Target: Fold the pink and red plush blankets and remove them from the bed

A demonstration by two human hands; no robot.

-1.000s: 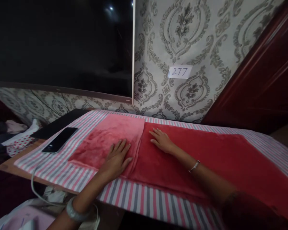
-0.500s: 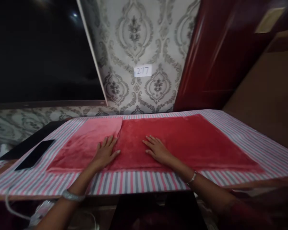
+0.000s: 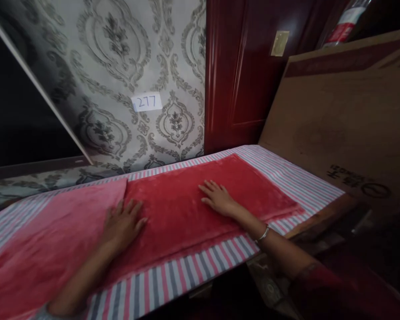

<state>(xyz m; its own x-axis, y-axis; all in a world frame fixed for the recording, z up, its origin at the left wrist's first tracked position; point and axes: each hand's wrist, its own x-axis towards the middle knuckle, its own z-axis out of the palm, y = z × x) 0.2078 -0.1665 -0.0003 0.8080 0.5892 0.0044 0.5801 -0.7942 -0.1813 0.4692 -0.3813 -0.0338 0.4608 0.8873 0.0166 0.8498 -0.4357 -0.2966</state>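
A red plush cloth [image 3: 176,213] lies spread flat, its left part folded over and showing a lighter pink side [image 3: 70,226]. My left hand [image 3: 122,226] rests palm down at the edge of that fold, fingers spread. On the red part, to the right, my right hand [image 3: 218,198] lies flat with its fingers stretched out. Neither hand grips the cloth. A bracelet [image 3: 262,233] circles my right wrist.
Under the cloth is a striped tablecloth [image 3: 286,178] on a table with a wooden edge [image 3: 320,215]. A large cardboard box [image 3: 340,124] stands at the right, with a bottle [image 3: 346,22] behind it. A dark screen [image 3: 23,115] is at the left.
The view has turned to the right, bringing more of the cardboard box in. My right hand has slid rightward over the red cloth, while my left hand stays by the fold.
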